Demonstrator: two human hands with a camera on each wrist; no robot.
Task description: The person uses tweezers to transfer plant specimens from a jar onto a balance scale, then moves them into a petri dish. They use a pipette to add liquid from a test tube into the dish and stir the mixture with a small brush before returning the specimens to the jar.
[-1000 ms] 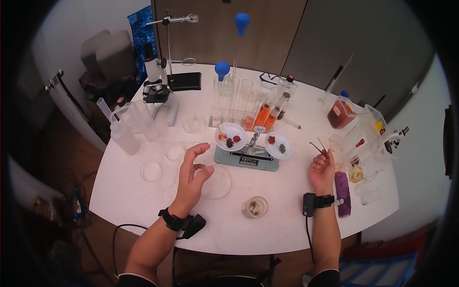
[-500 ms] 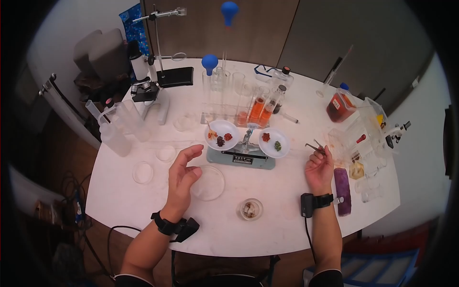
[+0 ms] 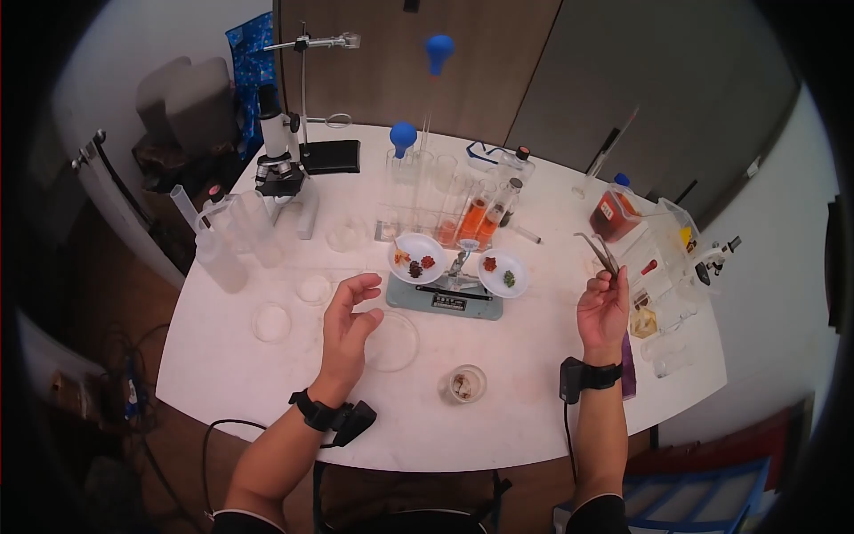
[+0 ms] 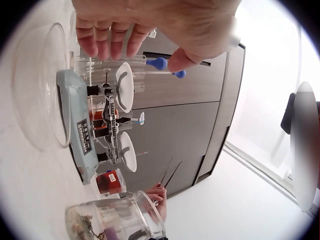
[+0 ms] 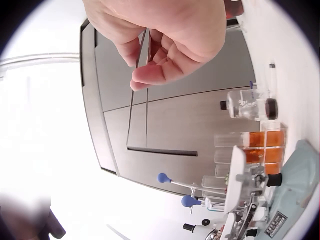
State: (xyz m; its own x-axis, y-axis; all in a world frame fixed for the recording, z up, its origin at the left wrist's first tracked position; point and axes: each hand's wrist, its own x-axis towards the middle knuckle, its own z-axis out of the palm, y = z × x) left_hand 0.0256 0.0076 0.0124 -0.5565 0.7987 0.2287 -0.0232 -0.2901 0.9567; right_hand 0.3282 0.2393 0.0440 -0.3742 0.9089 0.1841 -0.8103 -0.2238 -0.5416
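We pinch the tweezers (image 3: 610, 262) in our right hand (image 3: 605, 311), lifted near the right edge of the table (image 3: 543, 383) — likely sparing the tips — while our left hand (image 3: 350, 325), loosely curved, empty, hovers near the balance (image 3: 445, 304).

Tweezers (image 3: 610, 261) of smooth metal

My tweezers (image 3: 608, 258): grey metal. My wrist straps (image 3: 605, 377) black; my sleeves (image 3: 598, 516) black, thin pale edging. Scale (image 3: 407, 295) grey-green, pans (image 3: 425, 244) white: yellow, red and blackish bits (image 3: 415, 269) on one, reddish-brown and green on the other. Bulbs (image 3: 403, 137) blue. Tube liquid (image 3: 471, 221) orange. Table (image 3: 534, 427) white. Cloth (image 3: 250, 80) blue, pale-speckled.
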